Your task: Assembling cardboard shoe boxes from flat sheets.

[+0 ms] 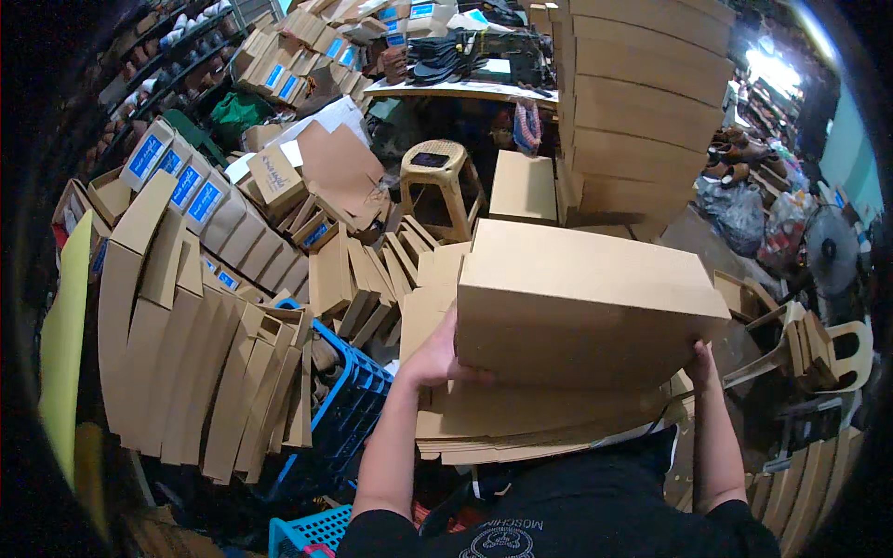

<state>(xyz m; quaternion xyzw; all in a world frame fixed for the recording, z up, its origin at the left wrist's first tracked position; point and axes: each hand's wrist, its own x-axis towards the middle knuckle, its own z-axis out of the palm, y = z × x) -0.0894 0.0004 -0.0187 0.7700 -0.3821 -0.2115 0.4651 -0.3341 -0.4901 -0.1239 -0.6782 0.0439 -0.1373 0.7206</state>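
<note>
Both hands, left (435,358) and right (699,361), press box (581,302) sides (above flat stack (530,423)); uneven squeeze risks slipping.

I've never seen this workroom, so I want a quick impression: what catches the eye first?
A plain brown cardboard box fills the centre, gripped by the left hand and right hand above a pile of flat cardboard sheets. Rows of folded brown cartons lean at left beside a blue plastic crate.

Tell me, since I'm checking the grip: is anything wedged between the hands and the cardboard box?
Nothing visible. The left hand presses directly on the cardboard box at its left end, and the right hand touches its lower right corner.
</note>
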